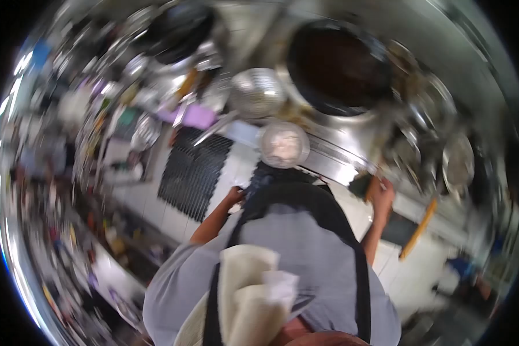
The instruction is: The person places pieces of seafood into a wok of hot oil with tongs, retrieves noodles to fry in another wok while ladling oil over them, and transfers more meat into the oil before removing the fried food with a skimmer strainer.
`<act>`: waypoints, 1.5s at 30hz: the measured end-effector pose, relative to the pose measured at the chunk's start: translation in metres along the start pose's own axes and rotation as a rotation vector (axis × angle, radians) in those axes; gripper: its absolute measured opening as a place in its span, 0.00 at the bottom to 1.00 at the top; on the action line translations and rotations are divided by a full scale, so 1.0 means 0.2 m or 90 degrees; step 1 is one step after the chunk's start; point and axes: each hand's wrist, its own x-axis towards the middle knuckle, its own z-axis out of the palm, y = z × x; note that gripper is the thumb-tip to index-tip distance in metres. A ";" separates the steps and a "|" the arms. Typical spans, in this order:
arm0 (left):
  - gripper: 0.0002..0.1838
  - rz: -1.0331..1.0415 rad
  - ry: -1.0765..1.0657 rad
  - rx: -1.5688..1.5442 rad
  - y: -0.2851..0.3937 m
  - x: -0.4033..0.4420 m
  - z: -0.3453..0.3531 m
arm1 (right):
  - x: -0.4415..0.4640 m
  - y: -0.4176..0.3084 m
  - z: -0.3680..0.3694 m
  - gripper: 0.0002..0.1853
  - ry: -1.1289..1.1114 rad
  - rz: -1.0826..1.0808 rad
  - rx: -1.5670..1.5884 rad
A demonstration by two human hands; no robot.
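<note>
My left hand [235, 196] hangs low beside my apron [288, 202], its fingers curled. Whether anything is inside them is hidden. On the other side, my right hand [382, 191] is at the front edge of the stove counter [334, 153], fingers bent around something small that blur hides. Ahead of my body stands a round clear bowl [284, 144] with pale pieces in it. Just behind it lies a perforated metal strainer ladle [258, 92], its handle pointing toward me. A large dark wok [339, 69] with dark brown contents sits beyond.
Another dark wok [179, 32] stands back left. Several metal bowls and pans [458, 164] crowd the right side. A black ribbed mat [196, 170] lies on the white tiled floor at left. A yellow-orange bar [419, 229] shows at right. Cluttered shelves [109, 248] line the left.
</note>
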 end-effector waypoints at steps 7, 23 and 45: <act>0.13 -0.095 0.034 -0.089 0.01 -0.07 0.03 | 0.10 0.11 0.17 0.13 0.010 -0.170 -0.064; 0.08 -0.083 -0.024 -0.251 -0.02 -0.09 -0.04 | 0.25 -0.14 0.28 0.13 -0.063 -0.198 -0.001; 0.10 0.034 -0.092 0.049 0.43 0.01 -0.21 | -0.08 -0.11 0.16 0.09 -0.011 -0.057 0.067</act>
